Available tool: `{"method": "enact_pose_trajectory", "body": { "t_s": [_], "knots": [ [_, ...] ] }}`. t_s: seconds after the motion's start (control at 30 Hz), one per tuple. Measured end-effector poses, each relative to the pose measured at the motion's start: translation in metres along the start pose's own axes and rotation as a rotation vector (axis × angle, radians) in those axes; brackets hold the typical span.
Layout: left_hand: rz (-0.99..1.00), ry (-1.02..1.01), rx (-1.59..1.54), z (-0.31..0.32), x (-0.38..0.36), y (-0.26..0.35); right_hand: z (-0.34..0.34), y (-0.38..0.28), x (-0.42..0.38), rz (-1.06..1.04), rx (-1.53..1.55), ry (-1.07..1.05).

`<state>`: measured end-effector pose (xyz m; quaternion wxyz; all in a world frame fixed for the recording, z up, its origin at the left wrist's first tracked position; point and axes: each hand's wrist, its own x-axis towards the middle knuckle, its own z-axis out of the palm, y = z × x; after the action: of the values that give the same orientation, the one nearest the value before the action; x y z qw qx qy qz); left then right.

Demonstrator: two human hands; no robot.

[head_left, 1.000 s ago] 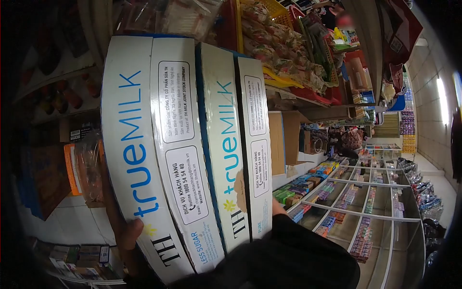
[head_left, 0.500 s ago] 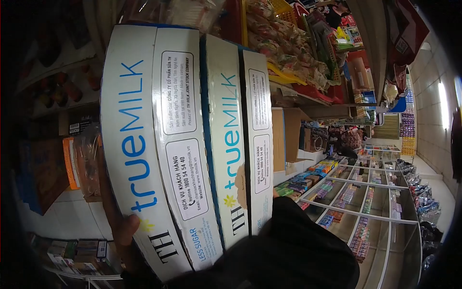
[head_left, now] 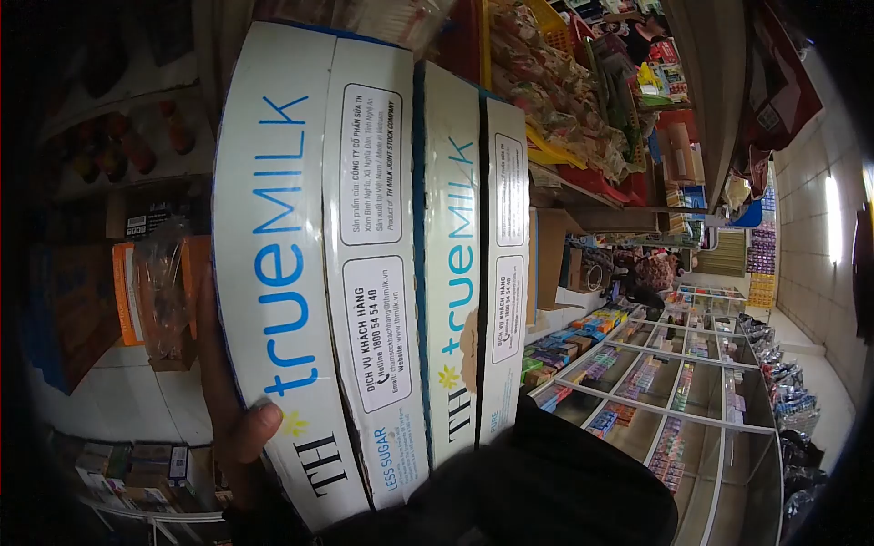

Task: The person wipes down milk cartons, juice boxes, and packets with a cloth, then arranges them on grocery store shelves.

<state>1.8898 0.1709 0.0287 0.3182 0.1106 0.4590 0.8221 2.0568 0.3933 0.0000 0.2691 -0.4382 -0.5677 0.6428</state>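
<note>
Two white TH true MILK cartons, a nearer-left one (head_left: 273,218) and one to its right (head_left: 451,200), lie against each other and fill the middle of the sideways view. My left hand (head_left: 244,423) grips the left carton at its lower left edge. Its thumb presses on the printed face, and the fingers run up along the carton's side. Brown cardboard shows through a torn patch on the right carton. A black sleeve (head_left: 564,464) crosses the lower right in front of the cartons. My right hand is hidden.
Glass shelves (head_left: 665,391) with small packs stand at the right. Wrapped goods (head_left: 555,91) fill a yellow and red tray at the top. An orange box (head_left: 127,291) and a plastic-wrapped bundle (head_left: 168,291) are at the left, with boxes (head_left: 137,469) below.
The cartons and my left hand have shifted a little to the right in view. The glass shelves appear slightly lower and farther left. My left hand keeps its grip.
</note>
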Motion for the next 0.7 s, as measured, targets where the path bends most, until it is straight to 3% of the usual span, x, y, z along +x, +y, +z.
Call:
{"method": "enact_pose_trajectory", "body": {
  "t_s": [0.3,0.47,0.7],
  "knots": [
    [-0.076,0.056,0.107,-0.024,-0.026,-0.006,-0.008,-0.067,0.095,-0.309,0.070,-0.021],
    [-0.103,0.069,0.161,-0.035,-0.035,-0.011,0.026,-0.085,0.111,-0.161,0.082,0.020],
    [-0.031,0.066,0.306,-0.039,-0.021,-0.013,-0.020,-0.036,0.023,0.007,0.079,-0.007]
  ]
}}
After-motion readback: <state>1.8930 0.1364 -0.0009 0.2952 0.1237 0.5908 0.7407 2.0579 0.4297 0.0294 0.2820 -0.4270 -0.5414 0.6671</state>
